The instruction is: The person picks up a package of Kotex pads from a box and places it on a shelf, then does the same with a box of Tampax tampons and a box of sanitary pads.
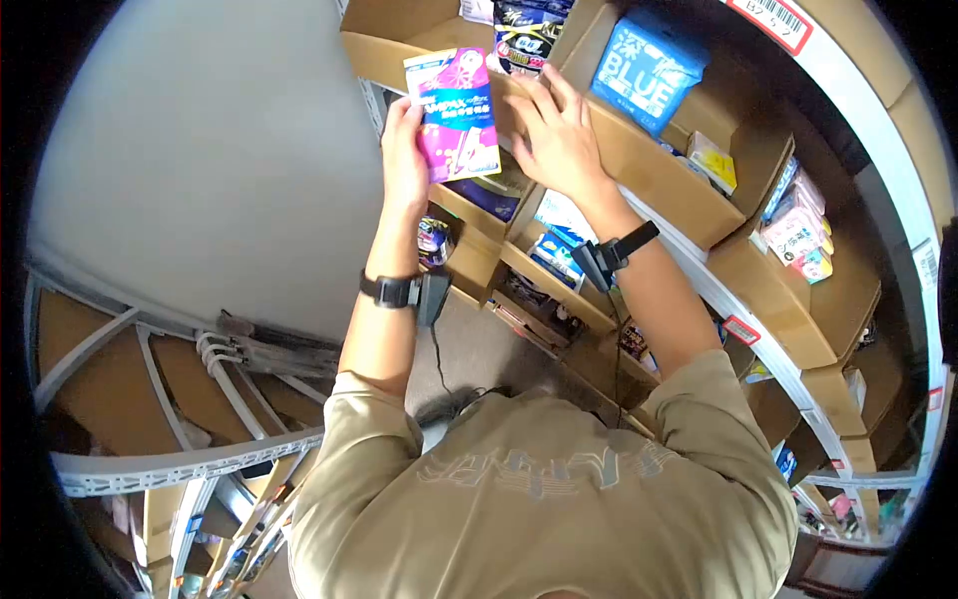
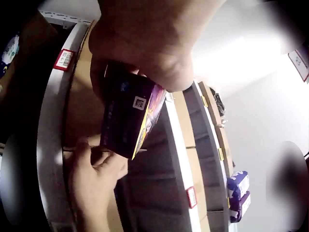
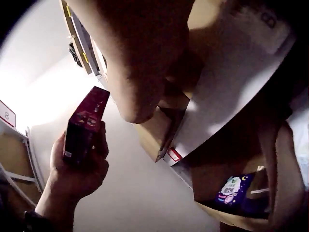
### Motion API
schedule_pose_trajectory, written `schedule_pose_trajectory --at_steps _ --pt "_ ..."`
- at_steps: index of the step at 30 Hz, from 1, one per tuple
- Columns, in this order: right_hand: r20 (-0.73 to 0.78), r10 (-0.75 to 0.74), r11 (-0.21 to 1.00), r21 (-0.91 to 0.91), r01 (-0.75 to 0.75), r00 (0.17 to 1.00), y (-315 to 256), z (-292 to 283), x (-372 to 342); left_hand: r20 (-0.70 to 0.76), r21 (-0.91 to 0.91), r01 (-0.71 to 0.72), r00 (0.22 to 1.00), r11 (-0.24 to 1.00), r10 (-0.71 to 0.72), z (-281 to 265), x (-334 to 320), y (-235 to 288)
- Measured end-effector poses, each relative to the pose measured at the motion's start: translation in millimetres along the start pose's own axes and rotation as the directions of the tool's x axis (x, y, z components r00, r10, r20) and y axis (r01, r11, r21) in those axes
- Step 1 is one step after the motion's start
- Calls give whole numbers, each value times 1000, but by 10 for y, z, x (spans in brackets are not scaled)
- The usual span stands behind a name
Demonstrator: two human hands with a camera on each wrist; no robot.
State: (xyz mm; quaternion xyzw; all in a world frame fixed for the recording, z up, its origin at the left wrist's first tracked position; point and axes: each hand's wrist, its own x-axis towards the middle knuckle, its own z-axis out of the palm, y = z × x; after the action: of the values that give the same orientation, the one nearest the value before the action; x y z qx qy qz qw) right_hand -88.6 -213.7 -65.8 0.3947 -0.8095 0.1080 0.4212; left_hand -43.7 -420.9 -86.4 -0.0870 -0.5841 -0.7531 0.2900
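A pink and purple tampon box [image 1: 461,115] with a blue band stands upright in my left hand [image 1: 402,165], thumb and fingers round its lower side. In the left wrist view, a dark purple end of the tampon box [image 2: 126,116] with a small square code shows. The right wrist view shows the left hand [image 3: 72,179] gripping it from below. My right hand [image 1: 561,135] is just right of the box, fingers extended against the front of a cardboard bin [image 1: 514,95]. It holds nothing. Behind its fingertips stands a dark sanitary pad pack [image 1: 529,40].
More cardboard bins line the curved shelf at right, with a blue pack [image 1: 647,75], a yellow pack [image 1: 711,163] and pink packs [image 1: 795,225]. Lower bins [image 1: 559,285] sit below my hands. A white wall [image 1: 210,150] is at left, over another shelf rack [image 1: 190,464].
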Motion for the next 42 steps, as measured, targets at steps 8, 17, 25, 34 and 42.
schedule_pose_trajectory --at_steps 8,17,25,34,42 --pt "-54 41 999 27 -40 998 27 96 4 34 20 14 999 1000 -15 197 182 -167" --pt "65 60 998 25 -62 996 147 -762 -278 96 -25 48 994 999 -46 497 -12 -21" --pt "-27 373 902 -222 -369 928 279 -1592 -1147 399 -198 179 913 964 -88 1477 -182 -19" --pt "-60 400 852 -342 -395 915 206 -1463 -1337 410 -288 309 895 906 -175 1888 -291 -366" --pt "-33 419 857 -317 -407 907 185 -1569 -1357 390 -312 306 905 900 -172 1978 -402 -286"
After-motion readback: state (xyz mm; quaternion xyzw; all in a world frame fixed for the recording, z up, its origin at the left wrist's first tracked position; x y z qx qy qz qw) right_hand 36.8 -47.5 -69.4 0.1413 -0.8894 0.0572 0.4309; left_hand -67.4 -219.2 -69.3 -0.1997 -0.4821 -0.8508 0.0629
